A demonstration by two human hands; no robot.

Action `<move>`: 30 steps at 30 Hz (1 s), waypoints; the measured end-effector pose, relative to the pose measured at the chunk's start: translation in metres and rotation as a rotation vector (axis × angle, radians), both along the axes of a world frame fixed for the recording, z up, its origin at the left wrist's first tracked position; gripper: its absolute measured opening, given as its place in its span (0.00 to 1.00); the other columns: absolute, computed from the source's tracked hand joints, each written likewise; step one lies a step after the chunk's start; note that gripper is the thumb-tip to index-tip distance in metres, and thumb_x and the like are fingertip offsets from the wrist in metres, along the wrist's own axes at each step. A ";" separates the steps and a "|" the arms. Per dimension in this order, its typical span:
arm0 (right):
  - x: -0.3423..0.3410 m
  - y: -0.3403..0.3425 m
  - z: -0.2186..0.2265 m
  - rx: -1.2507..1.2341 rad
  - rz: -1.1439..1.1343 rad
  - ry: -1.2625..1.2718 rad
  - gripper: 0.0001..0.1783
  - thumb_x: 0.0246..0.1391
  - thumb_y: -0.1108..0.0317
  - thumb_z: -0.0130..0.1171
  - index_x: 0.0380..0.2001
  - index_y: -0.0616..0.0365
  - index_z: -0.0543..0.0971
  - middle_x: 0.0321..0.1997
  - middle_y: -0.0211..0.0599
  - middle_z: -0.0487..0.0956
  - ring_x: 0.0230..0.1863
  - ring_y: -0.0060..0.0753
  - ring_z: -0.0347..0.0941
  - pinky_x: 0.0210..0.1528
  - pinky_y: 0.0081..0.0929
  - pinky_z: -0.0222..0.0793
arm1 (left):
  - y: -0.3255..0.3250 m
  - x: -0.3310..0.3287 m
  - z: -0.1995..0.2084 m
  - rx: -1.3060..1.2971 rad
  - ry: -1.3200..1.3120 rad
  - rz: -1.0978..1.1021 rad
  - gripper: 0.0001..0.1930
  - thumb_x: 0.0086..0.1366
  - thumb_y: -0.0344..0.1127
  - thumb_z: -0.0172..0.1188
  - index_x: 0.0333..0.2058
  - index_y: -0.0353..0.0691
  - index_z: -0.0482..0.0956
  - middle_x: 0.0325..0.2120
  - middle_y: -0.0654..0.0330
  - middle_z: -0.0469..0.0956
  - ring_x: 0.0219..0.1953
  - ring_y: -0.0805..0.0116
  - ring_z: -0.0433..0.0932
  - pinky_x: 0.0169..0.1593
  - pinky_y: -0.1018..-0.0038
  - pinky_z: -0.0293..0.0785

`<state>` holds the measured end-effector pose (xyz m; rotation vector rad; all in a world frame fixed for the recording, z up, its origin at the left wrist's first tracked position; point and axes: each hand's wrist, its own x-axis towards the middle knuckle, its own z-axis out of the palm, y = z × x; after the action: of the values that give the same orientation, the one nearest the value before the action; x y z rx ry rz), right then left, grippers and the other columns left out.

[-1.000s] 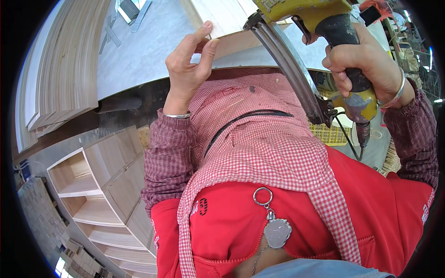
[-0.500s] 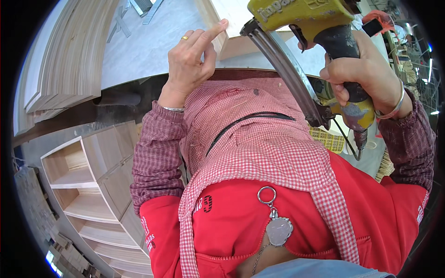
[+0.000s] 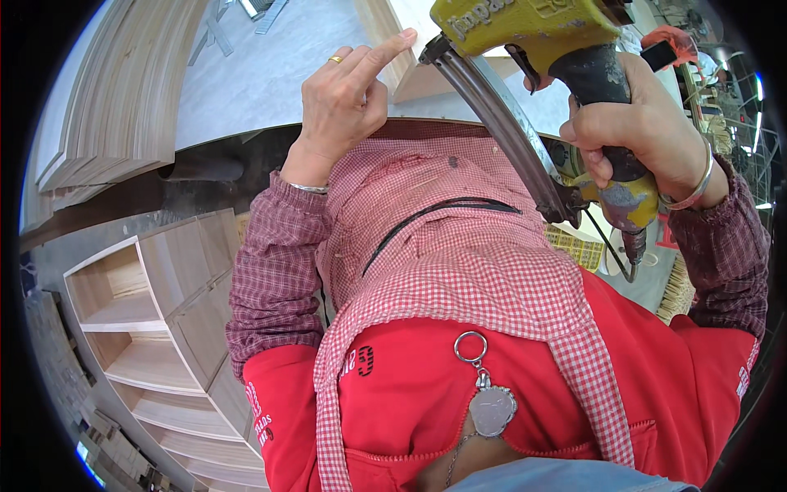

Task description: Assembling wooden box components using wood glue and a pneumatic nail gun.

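My right hand [image 3: 635,123] is wrapped round the black handle of a yellow pneumatic nail gun [image 3: 533,37]. The gun's long metal magazine slants down toward my apron, and its nose lies beyond the upper edge of the picture. My left hand [image 3: 343,111] has its index finger stretched out, with the tip at the edge of a pale wooden piece [image 3: 422,80] on the worktable. The thumb stands apart below and the other fingers are partly bent. It grips nothing that I can see.
A stack of wooden panels [image 3: 123,98] stands on the light-topped worktable [image 3: 254,90] at left, near loose metal nail strips [image 3: 220,37]. Below left is a wooden shelf unit [image 3: 156,353]. A yellow crate [image 3: 578,243] is under the gun. An air fitting [image 3: 634,243] hangs from its handle.
My left hand has shifted very slightly right along with the wooden piece's edge in view. The nail gun has moved a touch left and up. The right grip is unchanged.
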<state>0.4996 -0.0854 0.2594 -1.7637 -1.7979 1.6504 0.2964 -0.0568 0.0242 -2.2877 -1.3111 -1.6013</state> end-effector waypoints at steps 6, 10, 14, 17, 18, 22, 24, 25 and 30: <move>0.005 0.000 0.008 0.053 0.059 -0.126 0.05 0.38 0.74 0.56 0.21 0.62 0.72 0.11 0.31 0.70 0.09 0.20 0.63 0.13 0.15 0.61 | -0.004 0.003 0.006 -0.011 -0.030 -0.022 0.36 0.45 0.18 0.51 0.53 0.61 0.74 0.15 0.73 0.65 0.15 0.78 0.55 0.20 0.86 0.60; 0.008 -0.005 0.008 0.103 0.058 -0.094 0.04 0.37 0.74 0.56 0.21 0.62 0.73 0.10 0.30 0.70 0.10 0.19 0.64 0.14 0.14 0.60 | -0.013 0.003 0.011 -0.021 0.025 0.068 0.35 0.46 0.19 0.51 0.53 0.60 0.73 0.17 0.73 0.67 0.17 0.78 0.58 0.21 0.86 0.61; 0.041 -0.008 0.010 0.116 -0.126 -0.059 0.06 0.39 0.75 0.57 0.24 0.64 0.73 0.12 0.30 0.71 0.09 0.19 0.63 0.14 0.14 0.59 | -0.019 -0.002 0.019 -0.074 0.089 0.091 0.33 0.45 0.19 0.52 0.52 0.56 0.74 0.21 0.70 0.68 0.19 0.76 0.61 0.21 0.83 0.61; 0.075 -0.003 0.006 0.265 -0.228 0.006 0.09 0.40 0.74 0.58 0.28 0.65 0.73 0.12 0.31 0.71 0.09 0.19 0.61 0.13 0.15 0.58 | -0.022 -0.005 0.024 -0.038 0.101 0.137 0.32 0.43 0.15 0.50 0.48 0.51 0.78 0.22 0.68 0.68 0.20 0.76 0.60 0.22 0.82 0.60; 0.095 0.000 0.004 0.312 -0.259 -0.025 0.09 0.40 0.74 0.57 0.29 0.65 0.73 0.12 0.32 0.71 0.09 0.20 0.61 0.13 0.15 0.58 | -0.022 -0.006 0.026 -0.042 0.089 0.129 0.31 0.45 0.15 0.50 0.48 0.50 0.78 0.25 0.66 0.69 0.22 0.74 0.62 0.23 0.82 0.62; 0.203 0.018 -0.024 0.451 -0.383 -0.196 0.12 0.41 0.72 0.55 0.32 0.66 0.72 0.13 0.33 0.71 0.09 0.19 0.59 0.13 0.15 0.56 | -0.033 -0.016 0.031 -0.159 -0.045 0.110 0.27 0.49 0.18 0.52 0.49 0.47 0.76 0.35 0.60 0.73 0.31 0.68 0.70 0.32 0.79 0.68; 0.233 0.022 -0.040 0.530 -0.448 -0.307 0.16 0.40 0.71 0.53 0.35 0.67 0.73 0.16 0.37 0.73 0.12 0.26 0.62 0.16 0.22 0.61 | -0.044 -0.024 0.033 -0.311 -0.255 0.062 0.17 0.57 0.22 0.49 0.46 0.40 0.75 0.39 0.57 0.73 0.36 0.67 0.71 0.39 0.77 0.68; 0.261 0.027 -0.055 0.528 -0.463 -0.276 0.16 0.40 0.71 0.53 0.35 0.67 0.73 0.16 0.37 0.73 0.12 0.26 0.62 0.16 0.22 0.61 | -0.045 -0.028 0.034 -0.304 -0.222 0.061 0.17 0.57 0.22 0.49 0.46 0.40 0.75 0.39 0.57 0.73 0.36 0.67 0.71 0.39 0.77 0.68; 0.420 0.052 -0.157 0.748 -0.407 -0.755 0.28 0.40 0.70 0.53 0.50 0.59 0.70 0.30 0.45 0.79 0.27 0.48 0.73 0.30 0.37 0.69 | -0.035 -0.037 0.050 -0.736 -0.736 0.084 0.11 0.66 0.34 0.45 0.41 0.36 0.74 0.41 0.57 0.73 0.39 0.68 0.70 0.43 0.76 0.67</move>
<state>0.9199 -0.0331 0.1020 -2.2343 -1.7382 0.0804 0.2593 -0.0916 0.0739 -1.8907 -2.4645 -2.3376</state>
